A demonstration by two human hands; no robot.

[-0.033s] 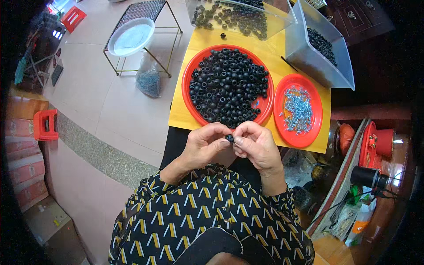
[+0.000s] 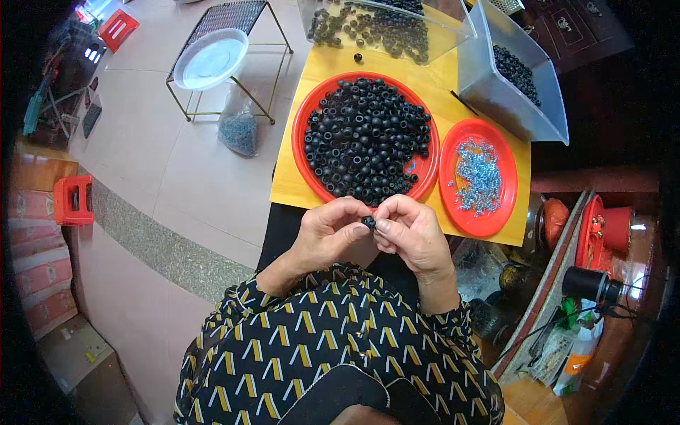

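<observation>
I see only a sliver of the small black ring (image 2: 369, 222), my fingertips (image 2: 358, 230) covering the rest. The clear bin (image 2: 386, 28) runs off the top edge. Metal bits on the small red plate (image 2: 496, 212) are too fine to identify.

floor left: white round basin (image 2: 210, 58) on wire stand (image 2: 234, 21) | clear bag of small metal parts (image 2: 239, 131) beneath it | red plastic stool (image 2: 74, 200) near left wall | cardboard boxes (image 2: 42, 262) stacked far left | black cylinder (image 2: 588, 283) lower right

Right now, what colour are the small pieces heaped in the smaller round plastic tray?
Silvery blue small pieces, clearest in the head view.
</observation>
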